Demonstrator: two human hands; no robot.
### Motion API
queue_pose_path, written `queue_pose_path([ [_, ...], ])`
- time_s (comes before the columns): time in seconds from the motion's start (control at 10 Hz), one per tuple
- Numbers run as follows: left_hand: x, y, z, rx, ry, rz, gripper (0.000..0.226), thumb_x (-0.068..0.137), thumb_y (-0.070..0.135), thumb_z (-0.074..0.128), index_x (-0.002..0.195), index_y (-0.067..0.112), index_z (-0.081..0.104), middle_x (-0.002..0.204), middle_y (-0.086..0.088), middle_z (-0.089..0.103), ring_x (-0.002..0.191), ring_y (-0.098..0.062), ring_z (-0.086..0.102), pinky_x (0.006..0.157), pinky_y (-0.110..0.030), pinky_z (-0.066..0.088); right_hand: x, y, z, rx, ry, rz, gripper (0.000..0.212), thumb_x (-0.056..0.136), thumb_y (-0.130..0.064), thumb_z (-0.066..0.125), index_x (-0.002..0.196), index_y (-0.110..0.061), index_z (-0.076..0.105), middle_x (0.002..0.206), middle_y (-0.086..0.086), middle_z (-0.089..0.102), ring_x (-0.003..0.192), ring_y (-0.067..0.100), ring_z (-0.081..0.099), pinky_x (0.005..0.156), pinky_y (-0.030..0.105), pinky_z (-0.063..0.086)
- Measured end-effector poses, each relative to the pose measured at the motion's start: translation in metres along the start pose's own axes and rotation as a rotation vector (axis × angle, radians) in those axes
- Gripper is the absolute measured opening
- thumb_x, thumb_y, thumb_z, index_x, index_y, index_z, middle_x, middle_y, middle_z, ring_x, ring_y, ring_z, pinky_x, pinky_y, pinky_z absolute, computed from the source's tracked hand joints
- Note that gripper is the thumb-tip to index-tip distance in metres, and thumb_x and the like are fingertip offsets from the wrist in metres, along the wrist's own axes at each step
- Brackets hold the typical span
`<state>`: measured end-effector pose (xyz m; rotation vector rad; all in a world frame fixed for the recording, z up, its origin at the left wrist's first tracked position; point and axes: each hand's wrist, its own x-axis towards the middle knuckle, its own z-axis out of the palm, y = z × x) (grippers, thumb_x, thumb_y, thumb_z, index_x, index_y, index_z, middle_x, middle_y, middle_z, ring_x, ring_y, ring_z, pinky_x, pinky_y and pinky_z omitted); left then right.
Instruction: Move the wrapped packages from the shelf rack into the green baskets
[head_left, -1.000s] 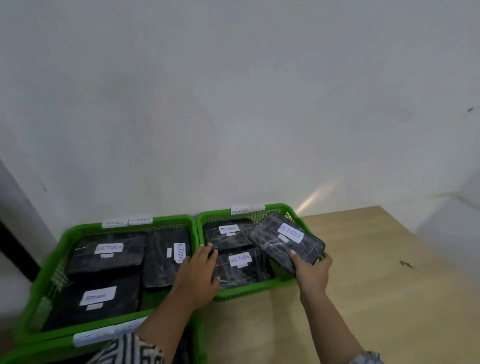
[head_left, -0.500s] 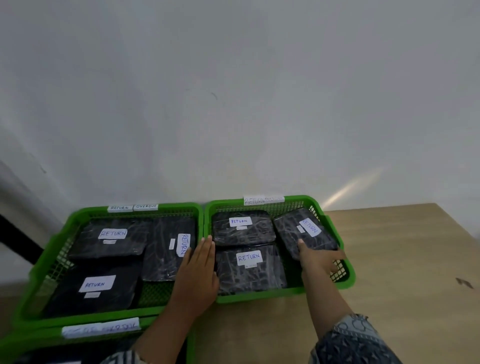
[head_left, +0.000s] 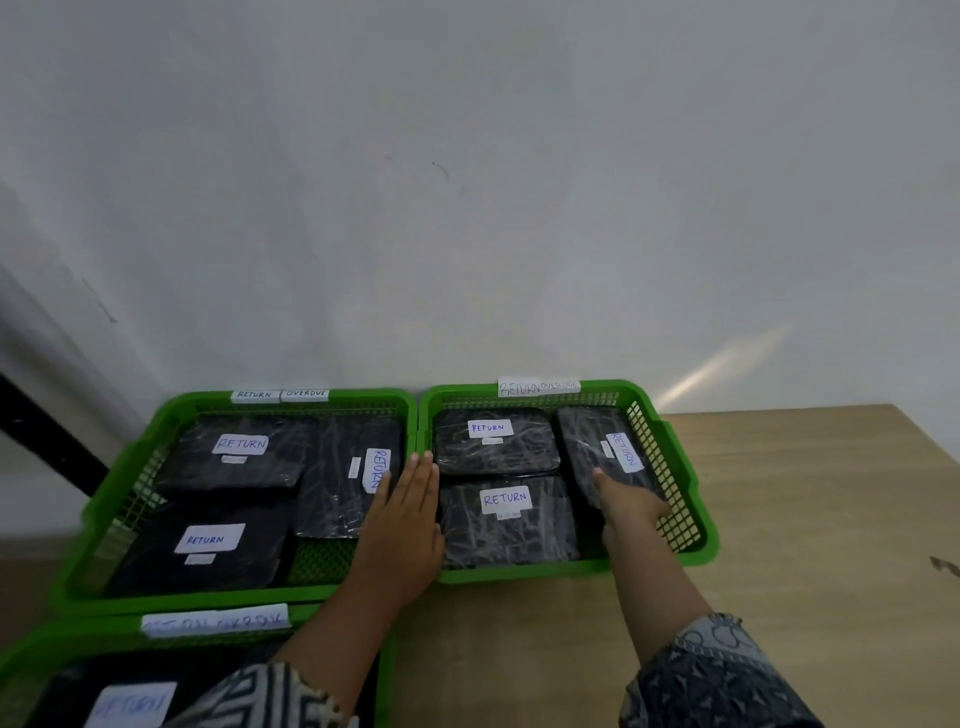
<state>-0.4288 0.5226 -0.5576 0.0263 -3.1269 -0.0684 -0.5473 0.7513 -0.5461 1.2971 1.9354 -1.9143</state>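
Observation:
Two green baskets stand side by side on a wooden table: the left basket (head_left: 130, 467) and the right basket (head_left: 691, 499). Each holds three black wrapped packages with white "RETURN" labels. My right hand (head_left: 628, 506) grips the near end of the rightmost package (head_left: 597, 447), which lies inside the right basket along its right wall. My left hand (head_left: 408, 525) rests flat, fingers straight, on the rims where the two baskets meet. Two more packages (head_left: 496, 447) (head_left: 506, 525) lie left of the one I hold.
A third green basket (head_left: 31, 654) with a labelled package sits at the lower left, in front of the left basket. A white wall rises directly behind the baskets. Bare wooden table (head_left: 805, 519) extends to the right. A dark bar (head_left: 47, 441) crosses at far left.
My right hand has lowered the package from above the right basket's edge down into it, along the right wall. The left hand has flattened on the rims between the baskets.

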Motion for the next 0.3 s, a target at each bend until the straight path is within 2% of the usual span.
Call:
queue_pose_path([
  [0.1,-0.001,0.002,-0.015,0.057,-0.029,-0.009,0.07,0.087,0.041,0.014,0.145,0.003,0.008,0.152,-0.013,-0.002,0.141,-0.024,-0.002,0.112,-0.043,-0.003,-0.02,-0.004,-0.007,-0.034,0.002,-0.069,0.103,0.077,-0.022,0.077,0.146,0.005,0.006,0.145,0.024,0.037,0.132,0.038,0.041,0.11,0.041,0.036],
  [0.2,-0.007,0.002,-0.034,0.026,-0.11,-0.041,0.065,0.096,0.045,0.011,0.145,0.009,-0.012,0.149,-0.007,-0.023,0.138,-0.02,-0.023,0.11,-0.045,-0.012,-0.046,-0.004,-0.013,-0.149,-0.046,-0.244,0.088,0.077,-0.023,0.076,0.142,0.003,0.023,0.141,0.021,0.043,0.126,0.037,0.047,0.104,0.039,0.042],
  [0.3,-0.027,0.0,-0.056,0.022,-0.072,0.01,0.065,0.099,0.043,0.019,0.147,0.009,-0.01,0.154,-0.007,-0.018,0.141,-0.021,-0.019,0.113,-0.047,-0.008,-0.099,0.005,-0.022,-0.213,-0.145,-0.302,0.077,0.09,-0.031,0.062,0.147,-0.003,0.02,0.149,0.019,0.031,0.133,0.037,0.039,0.105,0.041,0.038],
])
